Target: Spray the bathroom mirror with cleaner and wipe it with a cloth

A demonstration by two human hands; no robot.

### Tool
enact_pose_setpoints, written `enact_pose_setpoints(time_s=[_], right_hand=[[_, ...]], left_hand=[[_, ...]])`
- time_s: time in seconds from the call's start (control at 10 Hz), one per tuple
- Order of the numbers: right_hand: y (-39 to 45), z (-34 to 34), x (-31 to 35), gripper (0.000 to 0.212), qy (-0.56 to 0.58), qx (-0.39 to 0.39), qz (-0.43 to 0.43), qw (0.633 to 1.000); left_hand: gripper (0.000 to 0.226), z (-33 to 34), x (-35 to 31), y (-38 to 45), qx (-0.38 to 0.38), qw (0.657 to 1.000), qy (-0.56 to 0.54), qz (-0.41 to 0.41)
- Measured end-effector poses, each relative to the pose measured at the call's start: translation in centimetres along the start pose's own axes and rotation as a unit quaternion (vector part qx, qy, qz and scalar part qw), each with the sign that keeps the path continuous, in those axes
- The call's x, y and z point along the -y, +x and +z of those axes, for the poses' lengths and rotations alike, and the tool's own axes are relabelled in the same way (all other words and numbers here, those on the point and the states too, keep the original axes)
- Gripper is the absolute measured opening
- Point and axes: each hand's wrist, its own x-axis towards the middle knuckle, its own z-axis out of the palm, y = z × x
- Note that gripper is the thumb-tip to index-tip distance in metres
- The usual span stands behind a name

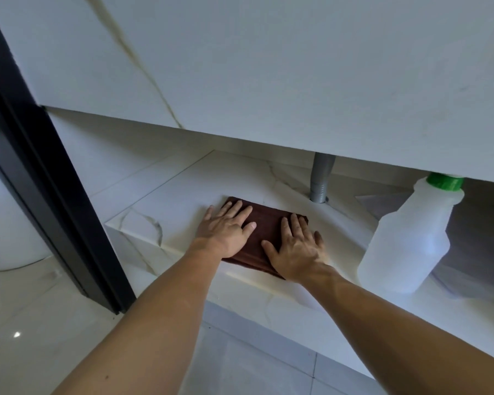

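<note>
Pressing flat on a folded dark-brown cloth (264, 233), both of your hands lie palm-down with fingers straight and spread.

Item 1, cloth: folded to a rectangle, lying on the low marble ledge (160, 206) under the hanging cabinet (297, 81). Its near edge sits close to the ledge's front edge.

Item 2, left hand (226, 233): it rests on the cloth's left part, fingertips pointing away from you, little finger off the cloth on the marble. Grip not closed; fingers apart and extended, holding nothing.

Item 3, right hand (298, 252): it rests on the cloth's right part, thumb stretched toward the left hand without touching it. Grip likewise not closed; fingers flat and apart.

Item 4, bottle (408, 238): translucent white plastic with a green cap (445, 182), standing upright on the same ledge to the right of the cloth, apart from your right hand. No spray head shows on it.

Item 5, drain pipe (321, 178): grey, ribbed, dropping from the cabinet into the ledge just behind the cloth.

Item 6, door frame (49, 178): black, at the left, with a white rounded fixture (9, 223) partly seen beyond it.

Item 7, floor (240, 352): pale tiles, below the ledge.
</note>
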Motion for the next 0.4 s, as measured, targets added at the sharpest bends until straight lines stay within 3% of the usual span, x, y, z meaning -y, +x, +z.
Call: enact_pose_setpoints(time_s=[0.4], right_hand=[[-0.3,-2.6,1.8,0.069,0.005,-0.008,-0.026,1.0]], left_hand=[[0.06,-3.3,0.8,-1.4,-0.036,0.999,-0.003,-0.019]])
